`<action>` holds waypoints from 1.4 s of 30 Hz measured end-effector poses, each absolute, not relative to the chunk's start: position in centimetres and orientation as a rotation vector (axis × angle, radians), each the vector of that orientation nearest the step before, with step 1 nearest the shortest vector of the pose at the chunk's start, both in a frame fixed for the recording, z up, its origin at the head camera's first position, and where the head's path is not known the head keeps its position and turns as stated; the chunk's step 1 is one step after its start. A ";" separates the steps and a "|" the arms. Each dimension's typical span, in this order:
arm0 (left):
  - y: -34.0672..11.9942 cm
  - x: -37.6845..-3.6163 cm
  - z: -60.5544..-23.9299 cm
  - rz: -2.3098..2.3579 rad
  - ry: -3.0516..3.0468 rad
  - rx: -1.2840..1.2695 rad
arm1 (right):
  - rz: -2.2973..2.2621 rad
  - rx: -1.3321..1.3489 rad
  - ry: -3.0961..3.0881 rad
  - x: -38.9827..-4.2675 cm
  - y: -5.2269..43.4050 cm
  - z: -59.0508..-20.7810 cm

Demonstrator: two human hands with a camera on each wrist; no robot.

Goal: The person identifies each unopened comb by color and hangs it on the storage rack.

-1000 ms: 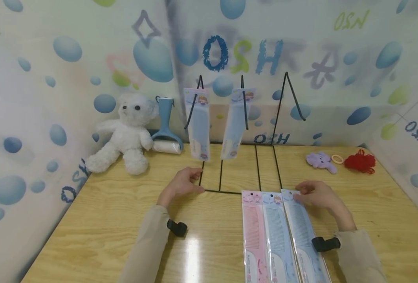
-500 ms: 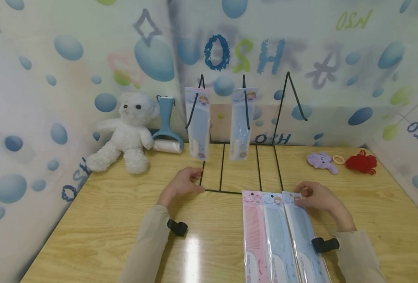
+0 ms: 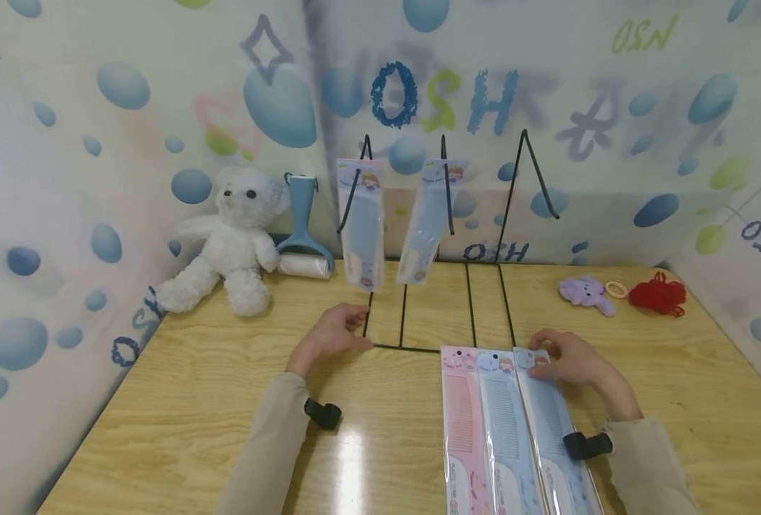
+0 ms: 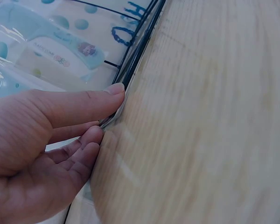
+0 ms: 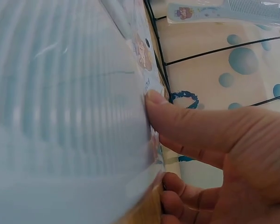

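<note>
- Our left hand (image 3: 330,335) rests at the near-left corner of the black wire rack (image 3: 419,348). In the left wrist view its thumb and fingers (image 4: 91,140) close on the base wire and pin it to the wooden table (image 3: 181,400).
- Our right hand (image 3: 570,361) is at the top end of the rightmost packaged blue comb (image 3: 551,422). In the right wrist view the thumb (image 5: 177,116) lies on the front of the packet with curled fingers behind the edge, so we read this as a pinch on the packet.
- That comb lies flat on the table, near and right of the rack, touching a second blue comb (image 3: 503,429), with a pink comb (image 3: 463,429) to the left of that.
- Two packets already hang on the rack: one on the left hook (image 3: 359,222) and one on the middle hook (image 3: 428,222), the latter tilted. The right hook (image 3: 538,179) is bare.
- Judgement: the pinch should stay on the header end, where a hang hole would presumably be. We cannot see a hole.
- Judgement: lift cleanly so the neighbouring packet is not dragged along.
- Judgement: keep the rack base pinned; a light wire frame could tip or slide.
</note>
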State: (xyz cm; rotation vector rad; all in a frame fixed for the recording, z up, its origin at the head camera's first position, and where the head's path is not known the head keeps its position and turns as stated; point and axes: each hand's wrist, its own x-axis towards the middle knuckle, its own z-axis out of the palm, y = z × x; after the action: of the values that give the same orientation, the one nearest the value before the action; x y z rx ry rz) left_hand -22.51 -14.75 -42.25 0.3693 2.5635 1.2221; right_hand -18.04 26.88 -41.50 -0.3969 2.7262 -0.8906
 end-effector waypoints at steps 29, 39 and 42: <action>-14.7 -22.6 -42.4 1.220 2.564 0.357 | -0.882 -0.340 2.731 -17.7 26.8 -40.9; -14.7 -22.5 -42.4 1.227 2.558 0.337 | -0.811 -0.175 2.815 -17.6 27.7 -40.1; -14.6 -22.5 -42.3 1.226 2.555 0.342 | -0.821 -0.140 2.811 -17.5 27.8 -39.7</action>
State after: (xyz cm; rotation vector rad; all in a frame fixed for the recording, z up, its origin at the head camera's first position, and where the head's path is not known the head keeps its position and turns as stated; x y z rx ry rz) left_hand -22.46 -14.62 -42.29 0.3424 2.5552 1.2262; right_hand -17.52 27.84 -39.65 -0.1396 2.8112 -0.8211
